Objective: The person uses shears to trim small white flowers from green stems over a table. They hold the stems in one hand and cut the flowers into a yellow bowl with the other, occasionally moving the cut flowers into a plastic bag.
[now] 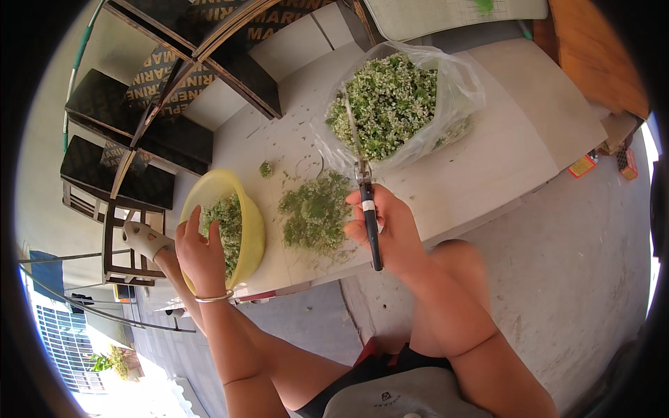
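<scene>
My right hand (389, 224) grips garden snips (369, 206) with black handles; their narrow blade points away, in front of a clear plastic bag (460, 78). White-green flower heads (392, 104) fill that bag. On the left, my left hand (201, 256) is over the near side of a yellow plastic basin (253, 224), fingers apart, with nothing seen in them. Inside the basin lie more small flower heads (227, 219). Between basin and snips, a loose heap of green stems and blossoms (313, 211) is spread on the pale tabletop (491, 151). One single flower head (266, 169) lies beyond it.
Black-faced plywood compartments (172, 94) stand along the table's far left. A wooden chair (128, 240) is beyond the basin. At the far right are a pale folding-type panel (454, 18), an orange wooden surface (601, 57) and small boxes (583, 166). My knee (460, 261) is beside the table's near edge.
</scene>
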{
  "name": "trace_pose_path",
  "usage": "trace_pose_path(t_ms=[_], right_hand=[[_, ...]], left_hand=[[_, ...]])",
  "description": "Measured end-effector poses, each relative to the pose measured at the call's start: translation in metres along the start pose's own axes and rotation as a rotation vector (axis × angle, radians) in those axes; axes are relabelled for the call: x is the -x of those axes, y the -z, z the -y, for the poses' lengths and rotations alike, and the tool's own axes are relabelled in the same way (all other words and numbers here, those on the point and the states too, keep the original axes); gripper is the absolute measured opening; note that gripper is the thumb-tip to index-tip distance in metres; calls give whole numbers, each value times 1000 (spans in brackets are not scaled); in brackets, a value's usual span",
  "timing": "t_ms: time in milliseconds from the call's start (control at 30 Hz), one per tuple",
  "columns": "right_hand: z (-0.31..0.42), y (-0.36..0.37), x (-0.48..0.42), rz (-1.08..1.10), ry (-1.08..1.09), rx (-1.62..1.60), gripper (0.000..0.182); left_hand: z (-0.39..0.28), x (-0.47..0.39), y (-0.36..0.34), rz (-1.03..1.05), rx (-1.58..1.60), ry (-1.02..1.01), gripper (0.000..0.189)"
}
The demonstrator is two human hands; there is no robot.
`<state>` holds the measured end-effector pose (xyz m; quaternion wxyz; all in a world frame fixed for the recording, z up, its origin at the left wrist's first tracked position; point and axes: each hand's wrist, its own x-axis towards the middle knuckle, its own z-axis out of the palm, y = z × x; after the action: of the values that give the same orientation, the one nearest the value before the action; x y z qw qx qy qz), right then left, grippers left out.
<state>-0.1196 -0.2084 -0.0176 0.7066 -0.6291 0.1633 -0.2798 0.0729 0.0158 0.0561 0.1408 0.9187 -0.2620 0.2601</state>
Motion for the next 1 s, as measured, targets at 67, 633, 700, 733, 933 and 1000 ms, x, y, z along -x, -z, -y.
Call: trace_pose_path(t_ms=[67, 633, 700, 733, 933, 1000], right_hand=[[1, 6, -2, -94, 27, -273, 36], [-7, 34, -12, -334, 165, -414, 23], [-8, 35, -13, -348, 149, -345, 21], [-8, 35, -13, -354, 141, -311, 19], [-1, 27, -11, -366, 89, -330, 16], [-1, 23, -11, -371, 103, -385, 16]], left_hand=[[-35, 0, 4, 46, 261, 61, 33], [-198, -31, -108, 234, 696, -455, 20], [-187, -31, -106, 424, 1040, -91, 18], [-184, -29, -103, 515, 1200, 104, 16], [-188, -22, -99, 144, 682, -421, 20], [-194, -22, -105, 112, 590, -510, 24]])
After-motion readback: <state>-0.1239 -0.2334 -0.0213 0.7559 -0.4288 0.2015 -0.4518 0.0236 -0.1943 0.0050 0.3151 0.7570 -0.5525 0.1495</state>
